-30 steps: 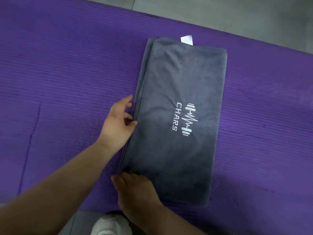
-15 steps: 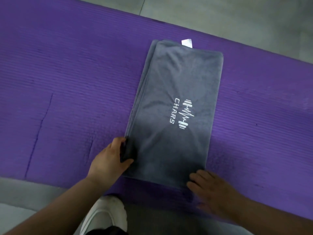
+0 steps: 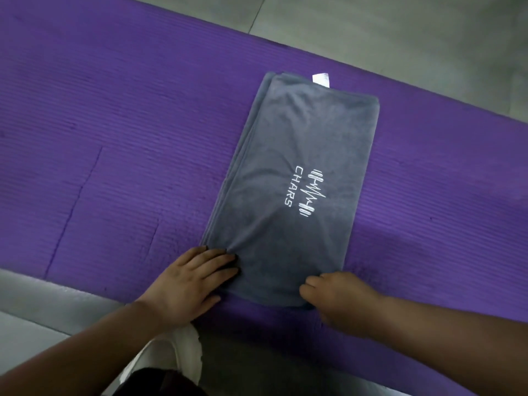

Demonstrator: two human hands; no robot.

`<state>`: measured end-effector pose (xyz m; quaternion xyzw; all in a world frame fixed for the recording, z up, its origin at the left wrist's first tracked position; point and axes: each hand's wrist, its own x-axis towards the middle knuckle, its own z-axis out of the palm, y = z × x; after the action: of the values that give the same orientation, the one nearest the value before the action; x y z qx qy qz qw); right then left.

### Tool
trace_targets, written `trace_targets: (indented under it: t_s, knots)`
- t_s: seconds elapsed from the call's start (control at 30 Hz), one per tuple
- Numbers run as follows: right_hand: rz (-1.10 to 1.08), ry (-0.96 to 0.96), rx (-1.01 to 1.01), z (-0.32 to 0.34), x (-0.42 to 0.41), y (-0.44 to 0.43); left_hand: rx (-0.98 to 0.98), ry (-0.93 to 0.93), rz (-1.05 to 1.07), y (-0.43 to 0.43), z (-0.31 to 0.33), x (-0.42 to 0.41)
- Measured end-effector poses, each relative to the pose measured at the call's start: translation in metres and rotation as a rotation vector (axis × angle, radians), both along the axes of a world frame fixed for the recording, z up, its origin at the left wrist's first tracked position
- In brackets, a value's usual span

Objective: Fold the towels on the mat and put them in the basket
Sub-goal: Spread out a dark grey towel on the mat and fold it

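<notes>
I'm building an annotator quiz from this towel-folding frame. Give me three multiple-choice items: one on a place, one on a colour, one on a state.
1. Where on the grey towel is the white tag?
A. far end
B. near end
C. right long edge

2. What colour is the mat?
A. green
B. purple
C. black

3. How does the towel lie?
A. crumpled in a heap
B. hanging in the air
C. folded flat on the mat

Answers:
1 A: the tag sticks out past the far edge.
2 B: purple shows all round the towel.
3 C: layered edges show along its left side, and the left hand and right hand are at its near corners.
</notes>
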<state>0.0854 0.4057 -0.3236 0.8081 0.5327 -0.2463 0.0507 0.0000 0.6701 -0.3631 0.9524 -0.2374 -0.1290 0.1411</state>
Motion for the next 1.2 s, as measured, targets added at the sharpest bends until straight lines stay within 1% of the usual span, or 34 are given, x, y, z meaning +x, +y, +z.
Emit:
trace_targets:
  t_s: [0.03,0.07,0.1,0.17,0.23,0.27,0.3,0.43,0.47,0.53,0.6,0.67,0.7,0.77,0.87,1.03,1.1,1.2]
  knots:
    - [-0.026,0.014,-0.031,0.005,0.004,0.000,-0.016,-0.022,0.022,-0.001,0.000,0.002]
    - [-0.075,0.113,-0.076,0.012,0.007,0.001,-0.038,-0.042,0.042,-0.002,0.002,0.006]
    - [-0.147,0.196,-0.069,0.015,0.010,0.000,-0.069,-0.071,0.051,-0.002,0.002,0.009]
    - [-0.234,0.311,-0.102,0.023,0.010,-0.002,-0.095,-0.104,0.056,-0.004,0.007,0.017]
    - [-0.244,0.332,-0.147,0.033,0.009,-0.002,-0.099,-0.087,0.029,-0.006,0.015,0.022]
    - [-0.244,0.374,-0.170,0.041,0.008,-0.003,-0.112,-0.044,0.003,-0.006,0.021,0.022]
    - [-0.251,0.444,-0.187,0.048,0.008,-0.005,-0.137,0.039,-0.018,-0.008,0.029,0.020]
    - [-0.272,0.792,-0.286,0.070,-0.003,-0.015,-0.171,0.378,-0.094,-0.017,0.054,0.001]
    - [-0.307,0.858,-0.310,0.069,-0.002,-0.018,-0.191,0.476,-0.071,-0.019,0.060,0.001]
    - [-0.395,0.902,-0.330,0.067,0.018,-0.022,-0.242,0.544,0.039,-0.017,0.058,0.011]
    - [-0.516,0.842,-0.271,0.059,0.048,-0.026,-0.342,0.564,0.145,-0.014,0.056,0.029]
    - [-0.741,0.772,-0.133,0.052,0.077,-0.028,-0.427,0.519,0.283,-0.012,0.053,0.055]
    - [-0.811,0.722,-0.083,0.050,0.089,-0.028,-0.457,0.496,0.334,-0.012,0.051,0.070]
    - [-0.874,0.599,-0.040,0.044,0.105,-0.029,-0.487,0.402,0.383,-0.016,0.050,0.101]
    - [-0.957,0.411,0.021,0.033,0.125,-0.035,-0.440,0.356,0.421,-0.022,0.050,0.146]
    - [-1.150,0.179,0.174,0.022,0.147,-0.040,-0.354,0.197,0.470,-0.037,0.051,0.211]
    - [-1.191,0.083,0.216,0.019,0.154,-0.038,-0.299,0.141,0.481,-0.044,0.052,0.228]
    - [-1.239,-0.010,0.233,0.014,0.163,-0.034,-0.247,0.097,0.504,-0.050,0.049,0.244]
